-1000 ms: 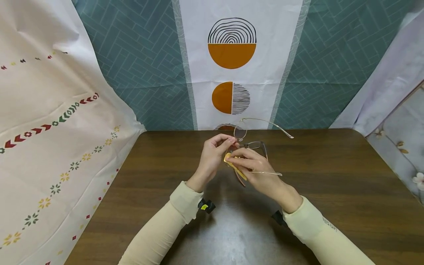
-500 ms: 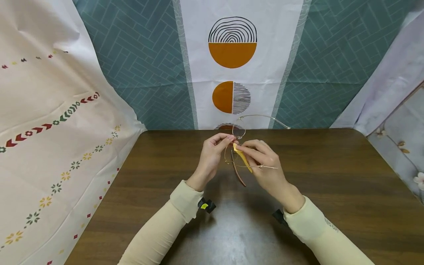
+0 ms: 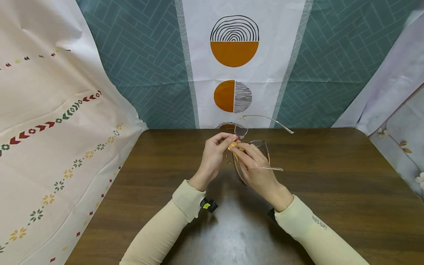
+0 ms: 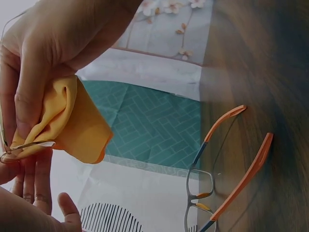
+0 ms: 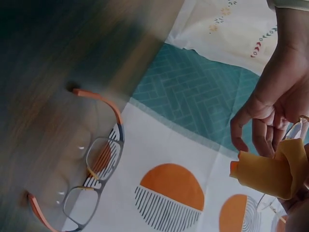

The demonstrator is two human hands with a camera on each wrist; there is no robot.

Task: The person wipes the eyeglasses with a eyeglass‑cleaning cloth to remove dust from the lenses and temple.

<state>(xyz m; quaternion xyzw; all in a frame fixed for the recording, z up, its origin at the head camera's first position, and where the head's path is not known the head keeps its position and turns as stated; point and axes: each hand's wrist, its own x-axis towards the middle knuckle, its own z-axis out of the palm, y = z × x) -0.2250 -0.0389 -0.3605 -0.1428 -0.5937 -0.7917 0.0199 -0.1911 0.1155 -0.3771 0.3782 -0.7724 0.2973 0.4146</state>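
My left hand (image 3: pixel 212 154) pinches a pair of thin gold wire-rimmed eyeglasses (image 3: pixel 241 129) near the bridge, raised above the table with the temples pointing right. My right hand (image 3: pixel 258 171) pinches a folded yellow cleaning cloth (image 3: pixel 233 146) against the lower lens, which is partly hidden. From the left wrist, the cloth (image 4: pixel 89 128) hangs below the right hand's fingers (image 4: pixel 31 92), and a gold temple tip (image 4: pixel 46 144) crosses it. In the right wrist view the cloth (image 5: pixel 265 174) sits beside the left hand (image 5: pixel 285 87).
A second pair of eyeglasses (image 4: pixel 251 174), grey-framed with orange temples, rests on the wooden table (image 3: pixel 149 184) behind and below my hands. Patterned cloth (image 3: pixel 149 66) hangs at the table's back edge. Pale cloth drapes (image 3: pixel 66 110) line the left side.
The cloth in my right hand has shifted over the lower lens, swinging out from the rim and then folding back in. My left hand and the gold-rimmed eyeglasses have hardly moved.
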